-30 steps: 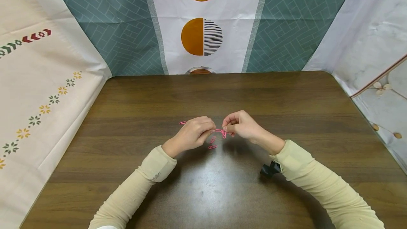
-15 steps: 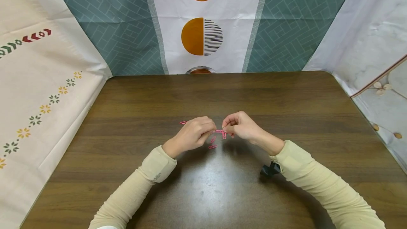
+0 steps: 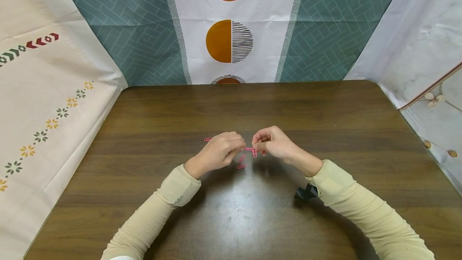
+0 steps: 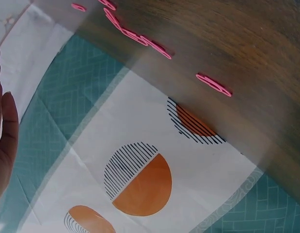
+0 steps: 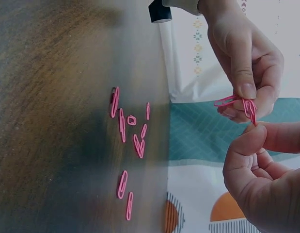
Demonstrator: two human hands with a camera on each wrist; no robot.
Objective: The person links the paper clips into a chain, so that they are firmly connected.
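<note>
Left hand (image 3: 220,150) and right hand (image 3: 276,145) pinch pink clips (image 5: 249,108), seemingly linked though fingers (image 5: 244,80) partly mask them, above loose clips (image 5: 122,184) on the tabletop (image 3: 180,107).

The table (image 3: 162,107) has a dark brown top, its wood grain running left to right, its far corners rounded and a glare (image 3: 240,212) shining in the near middle. Pink clips (image 5: 122,184) lie scattered around its middle. One lone clip (image 3: 208,139) lies at the far left of the group; two more lie near the right end, just beside each other, one set aslant. Between them, a pair (image 5: 139,146) forms a narrow V, though whether the two are linked is too small to tell.
</note>
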